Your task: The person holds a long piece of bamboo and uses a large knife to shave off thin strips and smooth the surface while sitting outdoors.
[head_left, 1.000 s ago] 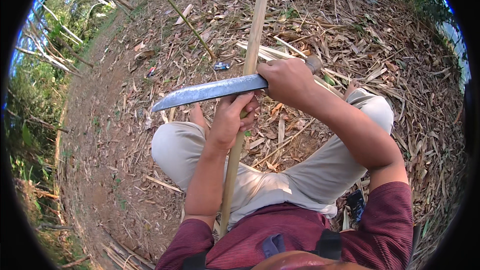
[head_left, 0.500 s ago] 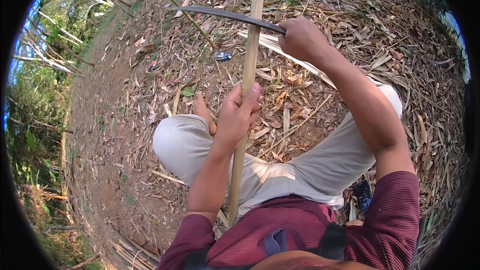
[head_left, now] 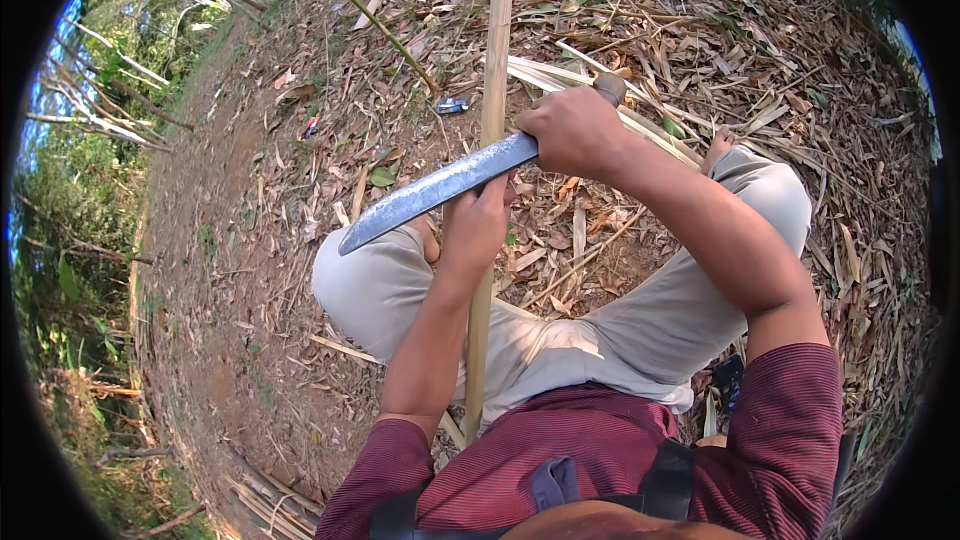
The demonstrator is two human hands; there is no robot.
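Note:
My right hand (head_left: 580,135) is closed round the handle of a machete (head_left: 440,188), whose rounded handle end sticks out past the fist. The broad grey blade lies flat-side up and points to the lower left, crossing over a long pale bamboo strip (head_left: 497,40). My left hand (head_left: 475,225) grips that strip just below the blade, which hides part of the fingers. From the far edge the strip runs down between my bent legs to my waist. Whether the blade touches the strip I cannot tell.
Pale split strips (head_left: 640,125) lie on the ground beyond my right hand. A thin green stem (head_left: 370,20) slants in at the far left, near a small blue packet (head_left: 453,105). Dry leaves cover the soil. A dark patterned object (head_left: 728,380) lies by my right hip.
The machete has come down along the bamboo strip toward my left hand. Its blade has turned from edge-on to showing its broad face, tip now lower left.

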